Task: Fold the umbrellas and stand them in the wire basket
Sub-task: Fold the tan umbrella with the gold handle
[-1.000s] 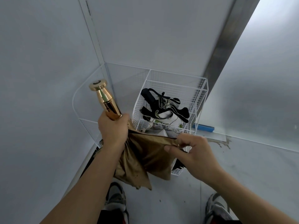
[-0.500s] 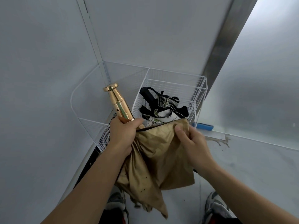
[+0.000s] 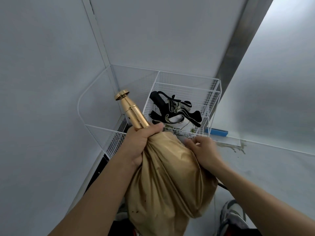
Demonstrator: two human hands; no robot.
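Grey walls [image 3: 51, 82] meet in a corner, and the white wire basket [image 3: 188, 77] sits on the floor there, at 12 o'clock from the hands. A folded black and white umbrella [image 3: 163, 106] is already inside it. A small blue block [image 3: 216, 132] lies on the floor at 3 o'clock from the basket. The gold umbrella [image 3: 167, 181] is not in the basket yet; it is in the air just in front of it, held by both hands. The left hand [image 3: 141, 142] grips it tight where the shiny handle [image 3: 133, 113] meets the cloth, and the handle points up to 11 o'clock. A second ago the right hand [image 3: 202, 150] was pulling one edge of the cloth out to the side, toward 3 o'clock. Then it laid that flap flat over the front. Now the cloth is wrapped round into one fat bundle, and the right hand's fingers curl over the top of it at 2 o'clock, holding the wrap shut. So the folding looks nearly done, I think. The bundle is still puffy and loose at the bottom, at 6 o'clock, near a shoe [image 3: 233, 217]. I cannot see a strap done up round it. It may need one more squeeze or a tie before it can stand in the basket beside the other umbrella.
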